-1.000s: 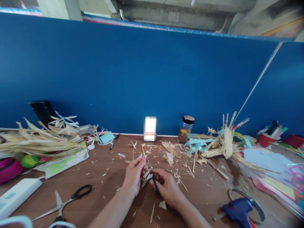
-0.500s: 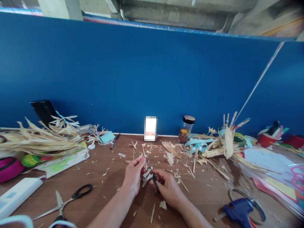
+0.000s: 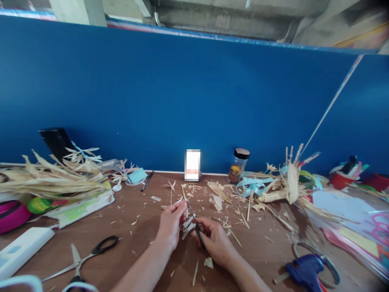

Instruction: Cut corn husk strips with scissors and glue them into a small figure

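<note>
Over the middle of the table, my left hand point(image 3: 170, 223) is closed, its thumb and forefinger pinching a thin pale strip of dried husk point(image 3: 183, 192). Just to its right, my right hand point(image 3: 214, 239) is wrapped round black-handled scissors point(image 3: 199, 233). Their narrow metal blades point up and left, close to the left fingertips; whether they touch the strip is too small to tell. Between the hands are whitish scraps point(image 3: 189, 227), partly hidden by the fingers.
Husk shavings litter the brown table point(image 3: 139, 251). Larger open scissors point(image 3: 78, 261) lie front left, near a white power strip point(image 3: 26, 247). A blue glue gun point(image 3: 305, 271) rests front right. A lidded jar point(image 3: 237, 167), husk bundles point(image 3: 54, 178) and a blue partition point(image 3: 194, 97) stand behind.
</note>
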A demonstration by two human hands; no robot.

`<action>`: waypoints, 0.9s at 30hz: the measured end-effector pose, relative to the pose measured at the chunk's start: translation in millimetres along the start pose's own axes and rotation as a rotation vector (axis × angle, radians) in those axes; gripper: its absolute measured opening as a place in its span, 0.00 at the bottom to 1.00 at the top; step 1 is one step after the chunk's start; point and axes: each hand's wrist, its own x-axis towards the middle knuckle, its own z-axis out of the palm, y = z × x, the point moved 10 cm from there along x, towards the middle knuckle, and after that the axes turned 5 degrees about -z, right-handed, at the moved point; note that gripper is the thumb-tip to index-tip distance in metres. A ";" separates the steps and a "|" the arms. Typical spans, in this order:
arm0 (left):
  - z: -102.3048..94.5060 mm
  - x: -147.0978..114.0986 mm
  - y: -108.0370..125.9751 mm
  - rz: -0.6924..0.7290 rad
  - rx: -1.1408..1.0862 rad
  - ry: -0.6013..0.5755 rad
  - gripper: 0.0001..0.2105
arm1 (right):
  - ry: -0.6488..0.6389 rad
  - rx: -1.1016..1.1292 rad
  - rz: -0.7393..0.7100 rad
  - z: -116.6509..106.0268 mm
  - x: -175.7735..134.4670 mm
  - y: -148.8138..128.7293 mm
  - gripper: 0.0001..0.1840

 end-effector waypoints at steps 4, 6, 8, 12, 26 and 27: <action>1.1 0.0 0.1 -0.006 0.004 -0.012 0.12 | 0.001 -0.003 0.000 -0.5 -0.1 -0.5 0.16; 1.0 0.4 0.1 -0.004 0.001 -0.015 0.12 | -0.001 0.001 -0.002 -0.2 -0.1 -0.9 0.16; 0.8 1.0 -0.1 -0.002 -0.002 -0.015 0.11 | -0.006 0.002 -0.003 0.4 0.1 -1.2 0.16; 1.4 1.3 0.6 0.005 -0.005 -0.019 0.10 | 0.006 0.000 -0.005 -0.4 0.6 -1.6 0.16; 1.0 -0.8 -1.4 -0.015 -0.044 -0.007 0.10 | 0.022 0.051 0.006 -0.2 1.5 4.9 0.15; 0.1 -0.7 -2.6 -0.024 -0.046 0.004 0.10 | 0.025 0.053 0.001 -0.8 1.9 6.0 0.16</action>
